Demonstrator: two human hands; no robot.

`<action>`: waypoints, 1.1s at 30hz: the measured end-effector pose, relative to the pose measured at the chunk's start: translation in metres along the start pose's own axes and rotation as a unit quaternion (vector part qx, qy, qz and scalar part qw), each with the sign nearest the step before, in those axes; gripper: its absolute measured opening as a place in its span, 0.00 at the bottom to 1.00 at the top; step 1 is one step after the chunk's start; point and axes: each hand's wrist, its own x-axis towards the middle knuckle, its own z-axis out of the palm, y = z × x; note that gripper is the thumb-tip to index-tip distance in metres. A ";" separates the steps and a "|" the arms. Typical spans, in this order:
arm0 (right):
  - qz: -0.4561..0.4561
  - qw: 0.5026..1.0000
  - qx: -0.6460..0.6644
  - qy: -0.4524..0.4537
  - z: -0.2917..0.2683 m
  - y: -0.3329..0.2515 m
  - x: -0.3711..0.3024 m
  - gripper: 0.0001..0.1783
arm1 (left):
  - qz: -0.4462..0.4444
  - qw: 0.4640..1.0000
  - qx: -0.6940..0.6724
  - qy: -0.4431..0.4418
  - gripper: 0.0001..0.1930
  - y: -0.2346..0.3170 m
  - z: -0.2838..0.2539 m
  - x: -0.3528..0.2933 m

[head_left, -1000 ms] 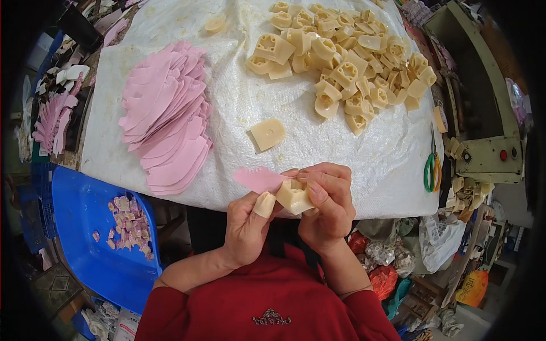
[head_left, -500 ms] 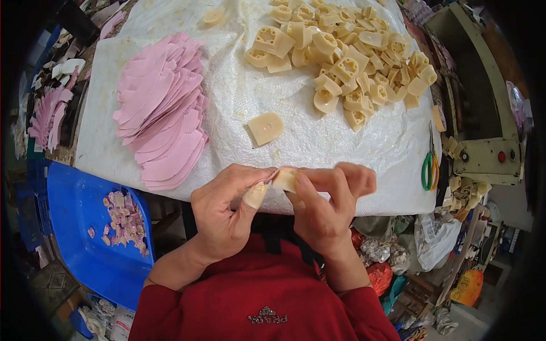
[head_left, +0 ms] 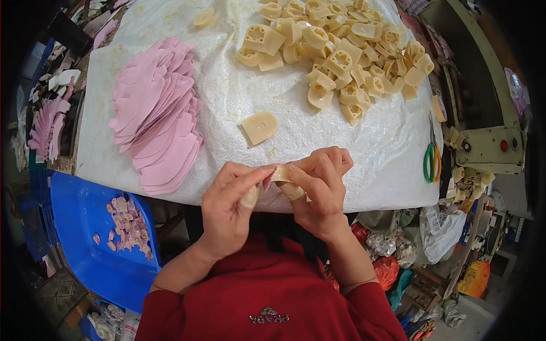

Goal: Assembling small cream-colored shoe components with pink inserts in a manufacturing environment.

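Note:
Just in front of the table's near edge, my two hands meet over a small beige shoe heel (head_left: 280, 174). My right hand (head_left: 319, 193) grips the heel between thumb and fingers. Pinched at the heel's left side, a narrow pink strip of sheet material (head_left: 267, 181) is in my left hand (head_left: 226, 202). A pale finger cover shows on a digit of each hand. Beyond my hands, a single beige heel (head_left: 260, 128) lies on the white woven sheet (head_left: 227, 113). How far the pink wraps round the held heel is hidden by my fingers.
A fanned stack of pink cut pieces (head_left: 156, 113) lies on the left. Many beige heels (head_left: 341, 57) are heaped at the far right. Scissors (head_left: 431, 156) with green and orange handles rest near the right edge. A blue tub (head_left: 85, 244) at lower left holds pink-covered heels (head_left: 129, 221).
The right hand's fingers have curled in closer around the heel. My left hand has shifted slightly right, and more of the pink strip shows beside the heel.

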 end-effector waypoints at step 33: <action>0.224 0.922 0.307 -0.071 -0.023 -0.016 -0.011 0.10 | 0.189 0.977 0.043 0.084 0.12 -0.019 -0.019 0.008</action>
